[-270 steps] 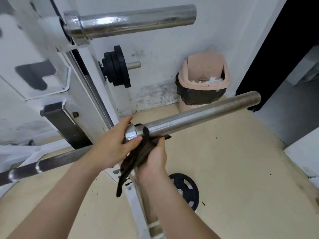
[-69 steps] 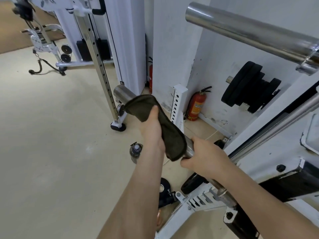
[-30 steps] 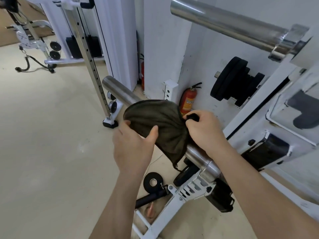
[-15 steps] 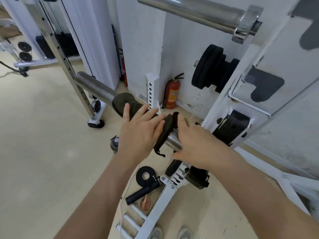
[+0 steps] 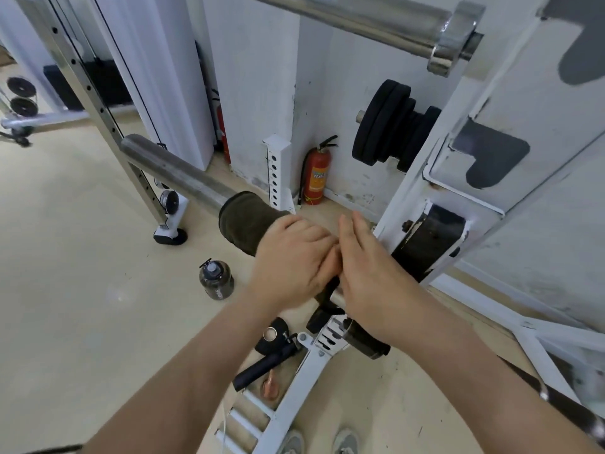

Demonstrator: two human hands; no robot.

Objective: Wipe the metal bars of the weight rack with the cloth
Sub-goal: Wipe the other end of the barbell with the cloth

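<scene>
Left hand (image 5: pixel 291 260) grips the cloth (image 5: pixel 245 224) round the bar (image 5: pixel 173 172); right hand (image 5: pixel 370 273), fingers straight, rests alongside.

No legible text: labels on the fire extinguisher (image 5: pixel 316 176) and the bottle (image 5: pixel 216 280) (both blurred) cannot be read.

Two metal bars (image 5: pixel 176 173) (image 5: pixel 360 18), one cloth (image 5: pixel 244 221), one bottle (image 5: pixel 216 283), two shoes (image 5: pixel 293 442) (image 5: pixel 347 442)

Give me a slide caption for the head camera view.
Left hand grips a dark cloth wrapped round the steel barbell sleeve; right hand, fingers straight, close beside it.
</scene>
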